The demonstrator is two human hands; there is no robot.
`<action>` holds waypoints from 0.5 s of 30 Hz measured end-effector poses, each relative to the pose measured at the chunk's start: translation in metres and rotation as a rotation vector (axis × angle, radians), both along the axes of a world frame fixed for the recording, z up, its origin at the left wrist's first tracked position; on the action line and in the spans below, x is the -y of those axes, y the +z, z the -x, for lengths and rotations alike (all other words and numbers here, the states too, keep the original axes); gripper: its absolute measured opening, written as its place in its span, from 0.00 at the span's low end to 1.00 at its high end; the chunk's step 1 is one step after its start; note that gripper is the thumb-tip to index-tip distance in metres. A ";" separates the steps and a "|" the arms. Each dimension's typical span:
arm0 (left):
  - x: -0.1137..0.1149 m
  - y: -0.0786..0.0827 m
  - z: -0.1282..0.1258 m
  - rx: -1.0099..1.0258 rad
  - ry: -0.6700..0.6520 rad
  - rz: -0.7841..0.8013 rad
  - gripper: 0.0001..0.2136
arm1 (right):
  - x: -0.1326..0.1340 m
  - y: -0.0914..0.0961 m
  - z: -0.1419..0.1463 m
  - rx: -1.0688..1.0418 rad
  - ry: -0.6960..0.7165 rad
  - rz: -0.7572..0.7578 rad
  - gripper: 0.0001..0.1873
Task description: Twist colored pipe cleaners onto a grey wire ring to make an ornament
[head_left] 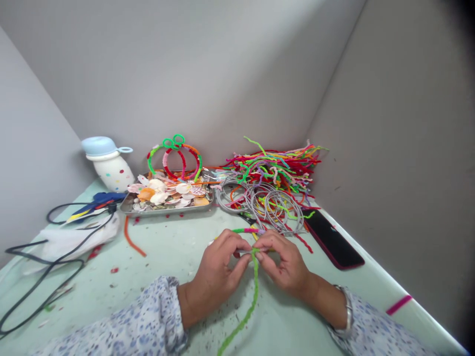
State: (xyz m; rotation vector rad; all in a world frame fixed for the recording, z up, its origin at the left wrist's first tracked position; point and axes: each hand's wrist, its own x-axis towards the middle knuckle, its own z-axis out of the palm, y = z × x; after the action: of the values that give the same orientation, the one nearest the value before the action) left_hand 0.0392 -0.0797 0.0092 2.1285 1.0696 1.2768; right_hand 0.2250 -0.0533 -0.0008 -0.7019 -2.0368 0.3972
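At lower centre of the frame, left hand (222, 264) and right hand (285, 262) pinch a multicoloured fuzzy-wrapped ring (250, 230), I'd say winding on a lime-green fuzzy pipe cleaner (256, 287) that next wants snug turns.

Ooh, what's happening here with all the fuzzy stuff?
A person's left hand and right hand meet fingertip to fingertip around the upper end of a bright green fuzzy stem, whose long loose end trails toward the person. Just beyond, a multicoloured fuzzy band shows, partly hidden. Farther back are thin grey rings, a colourful heap of fuzzy stems and a silver metal tray of seashells.
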 end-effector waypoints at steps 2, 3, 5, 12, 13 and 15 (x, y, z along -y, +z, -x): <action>0.000 0.000 0.000 0.011 -0.011 0.000 0.04 | 0.000 0.001 -0.001 -0.006 0.024 0.010 0.06; 0.000 0.000 0.000 0.013 -0.016 -0.001 0.04 | 0.000 0.001 -0.001 -0.009 0.038 0.016 0.06; 0.000 0.001 0.000 0.013 -0.022 -0.003 0.04 | 0.001 0.001 -0.002 -0.017 0.059 0.031 0.06; 0.000 0.000 0.001 0.022 -0.030 -0.009 0.03 | 0.000 0.002 -0.003 -0.018 0.064 0.046 0.06; 0.000 0.000 0.001 0.021 -0.027 -0.007 0.03 | 0.000 0.003 -0.002 -0.017 0.062 0.043 0.06; -0.001 -0.001 0.001 0.020 -0.022 0.002 0.03 | 0.000 0.004 -0.001 -0.016 0.057 0.034 0.06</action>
State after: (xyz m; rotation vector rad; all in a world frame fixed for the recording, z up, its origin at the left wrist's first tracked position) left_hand 0.0384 -0.0791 0.0087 2.1159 1.0363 1.2833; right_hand 0.2264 -0.0535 0.0029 -0.6607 -2.0422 0.4701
